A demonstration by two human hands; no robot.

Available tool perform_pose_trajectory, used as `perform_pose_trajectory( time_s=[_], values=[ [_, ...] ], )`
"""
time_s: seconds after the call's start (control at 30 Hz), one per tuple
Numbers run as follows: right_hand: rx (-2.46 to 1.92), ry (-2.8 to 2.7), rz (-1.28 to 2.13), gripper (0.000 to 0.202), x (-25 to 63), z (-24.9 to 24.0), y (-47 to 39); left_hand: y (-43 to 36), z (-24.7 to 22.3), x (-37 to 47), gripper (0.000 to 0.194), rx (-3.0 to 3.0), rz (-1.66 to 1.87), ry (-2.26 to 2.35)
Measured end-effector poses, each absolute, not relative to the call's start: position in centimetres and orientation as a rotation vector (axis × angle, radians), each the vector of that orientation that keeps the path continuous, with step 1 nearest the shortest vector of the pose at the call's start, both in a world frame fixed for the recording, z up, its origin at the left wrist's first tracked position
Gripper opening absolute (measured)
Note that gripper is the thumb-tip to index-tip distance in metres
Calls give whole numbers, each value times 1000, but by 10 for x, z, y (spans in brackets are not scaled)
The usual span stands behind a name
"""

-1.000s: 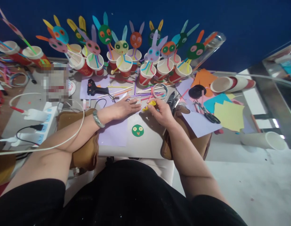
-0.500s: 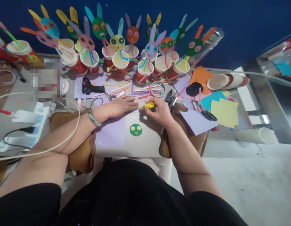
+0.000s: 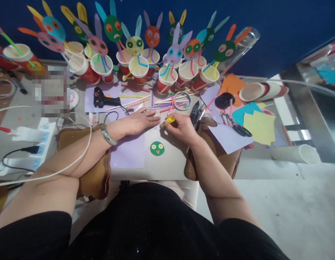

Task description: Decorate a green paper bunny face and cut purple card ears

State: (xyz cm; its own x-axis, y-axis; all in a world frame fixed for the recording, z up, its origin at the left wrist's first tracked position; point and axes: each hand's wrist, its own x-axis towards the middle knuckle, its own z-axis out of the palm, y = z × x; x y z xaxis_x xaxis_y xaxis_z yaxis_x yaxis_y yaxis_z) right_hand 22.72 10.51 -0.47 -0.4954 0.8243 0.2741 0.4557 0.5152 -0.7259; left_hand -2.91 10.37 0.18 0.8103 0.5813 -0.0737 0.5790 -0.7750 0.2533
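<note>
My left hand (image 3: 138,123) lies flat, fingers stretched out, partly over a sheet of purple paper (image 3: 128,153) and the pale tabletop. Just right of its fingertips, my right hand (image 3: 182,128) is closed around a small yellow tube (image 3: 170,119), held tilted close to the table; its exact kind is unclear. Below and between both hands lies a green paper face (image 3: 157,148) with yellow eyes and an orange beak-like mouth. A black glue gun (image 3: 104,99) rests beyond my left hand. Coloured sticks and a clear tape roll (image 3: 183,101) lie beyond the fingertips.
Red-and-white paper cups (image 3: 138,72) holding rabbit-faced paper figures stand in rows along the blue wall. Scissors (image 3: 241,130), a marker (image 3: 194,112) and coloured paper (image 3: 259,126) lie to the right. A power strip (image 3: 42,144) with cables sits at left, one white cable (image 3: 90,144) crossing my left forearm.
The yellow tube has tipped and turned within my right hand, showing less of its wide end. My left hand stays in place. The view has shifted slightly.
</note>
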Motion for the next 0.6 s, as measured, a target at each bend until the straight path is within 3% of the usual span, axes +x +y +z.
perform_pose_trajectory(
  time_s=[0.37,0.6],
  values=[
    [-1080,-2354,723,10,228,-5,105,103,0,-30,54,2701,17,893],
    [-1036,-2183,715,12,231,-5,105,106,-6,-32,53,2687,-11,908]
  ],
)
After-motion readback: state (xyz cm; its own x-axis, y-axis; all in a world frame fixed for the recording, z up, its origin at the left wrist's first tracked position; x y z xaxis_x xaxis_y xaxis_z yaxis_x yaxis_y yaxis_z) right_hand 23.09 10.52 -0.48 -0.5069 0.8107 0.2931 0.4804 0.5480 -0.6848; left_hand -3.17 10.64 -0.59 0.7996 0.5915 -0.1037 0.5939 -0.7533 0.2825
